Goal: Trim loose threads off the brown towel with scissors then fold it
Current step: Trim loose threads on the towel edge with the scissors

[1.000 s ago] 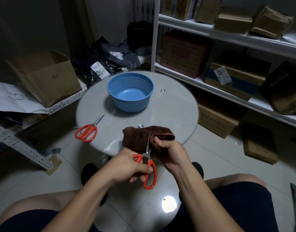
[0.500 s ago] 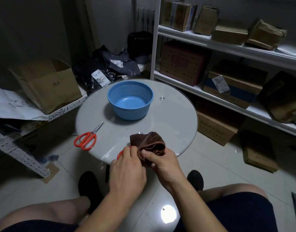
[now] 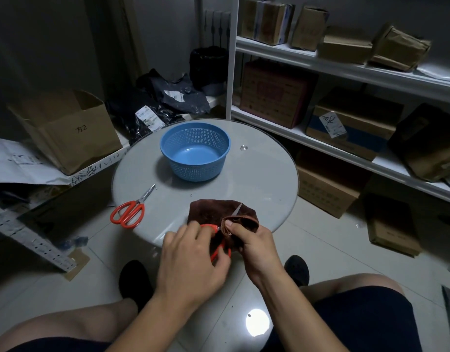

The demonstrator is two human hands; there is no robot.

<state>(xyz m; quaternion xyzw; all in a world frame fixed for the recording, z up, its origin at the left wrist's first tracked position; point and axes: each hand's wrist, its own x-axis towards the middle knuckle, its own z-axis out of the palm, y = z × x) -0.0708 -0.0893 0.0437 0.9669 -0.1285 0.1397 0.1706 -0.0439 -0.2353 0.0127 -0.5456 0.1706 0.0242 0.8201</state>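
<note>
The brown towel (image 3: 208, 214) lies bunched at the near edge of the round glass table (image 3: 264, 179). My right hand (image 3: 254, 246) pinches a folded edge of it. My left hand (image 3: 191, 260) grips red-handled scissors (image 3: 220, 247); their blade tip pokes up over the towel beside my right thumb. The handles are mostly hidden under my left fingers.
A second pair of red scissors (image 3: 128, 212) lies on the table's left side. A blue perforated basket (image 3: 195, 150) stands at the table's middle back. Cardboard boxes (image 3: 66, 128) sit left; white shelving (image 3: 346, 72) with boxes runs along the right. My knees are below.
The towel has spread flatter on the table. My left hand turned so the scissors' blade now shows above the towel; my right hand still pinches the towel edge.
</note>
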